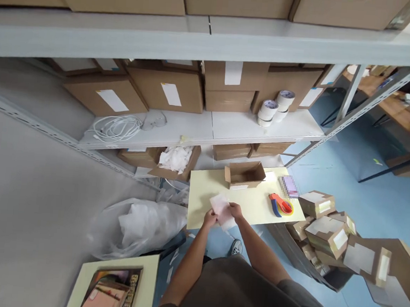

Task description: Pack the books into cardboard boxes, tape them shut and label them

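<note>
A thin, pale pinkish-white sheet, perhaps a foam or paper wrap (222,208), is held out between both hands over the front edge of the cream table (202,191). My left hand (210,218) pinches its lower left side. On the right side, my right hand (236,211) grips it with fingers closed. Whether anything lies inside the sheet I cannot tell. Just behind stands a small open cardboard box (245,174), its inside dark. A red and blue tape dispenser (279,205) lies on the table to the right of my hands, beside a pixelated flat object (289,186).
Metal shelving (213,45) with cardboard boxes rises ahead, carrying tape rolls (268,112) and a coiled white cable (118,127). Taped parcels (327,229) are piled at the right. A clear bag of white packing material (145,227) stands left. A second table (148,281) holds printed items.
</note>
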A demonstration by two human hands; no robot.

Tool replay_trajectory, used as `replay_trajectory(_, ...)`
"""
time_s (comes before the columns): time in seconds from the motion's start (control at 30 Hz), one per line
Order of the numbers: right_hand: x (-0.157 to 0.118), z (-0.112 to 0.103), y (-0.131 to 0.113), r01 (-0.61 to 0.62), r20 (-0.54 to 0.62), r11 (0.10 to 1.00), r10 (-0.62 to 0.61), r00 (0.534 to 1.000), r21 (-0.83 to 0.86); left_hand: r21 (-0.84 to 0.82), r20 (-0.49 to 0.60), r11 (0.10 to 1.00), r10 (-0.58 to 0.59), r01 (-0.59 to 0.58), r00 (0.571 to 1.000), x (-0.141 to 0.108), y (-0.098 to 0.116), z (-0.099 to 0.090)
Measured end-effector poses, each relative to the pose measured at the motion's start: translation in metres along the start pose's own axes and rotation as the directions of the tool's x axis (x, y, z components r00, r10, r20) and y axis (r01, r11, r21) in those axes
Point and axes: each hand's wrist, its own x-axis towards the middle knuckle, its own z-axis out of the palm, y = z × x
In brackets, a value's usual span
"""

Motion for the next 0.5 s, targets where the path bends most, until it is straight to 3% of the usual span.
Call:
replay_trajectory(0.13,-0.014,-0.007,-0.037,0.066,0.021,0.996,-0.068,0.997,0.067,-0.106,0.155,0.992,0.085,-0.069,0.984,-0.016,0.021,-0.038)
replay_trajectory(0.23,-0.024,-0.019,-0.069,0.121,0.099,0.989,-0.129,0.987,0.079,-0.164,0.242,0.981,0.144,-0.106,0.960,-0.019,0.046,-0.069)
replay_trajectory(0.37,-0.033,-0.036,-0.122,0.306,0.203,0.941,-0.275,0.940,-0.144,-0.228,0.345,0.960,0.237,-0.163,0.908,-0.014,0.090,-0.098)
replay_trajectory(0.5,-0.041,-0.051,-0.162,0.466,0.263,0.826,-0.396,0.880,-0.316,-0.202,0.413,0.925,0.379,-0.323,0.828,-0.011,0.126,-0.105)
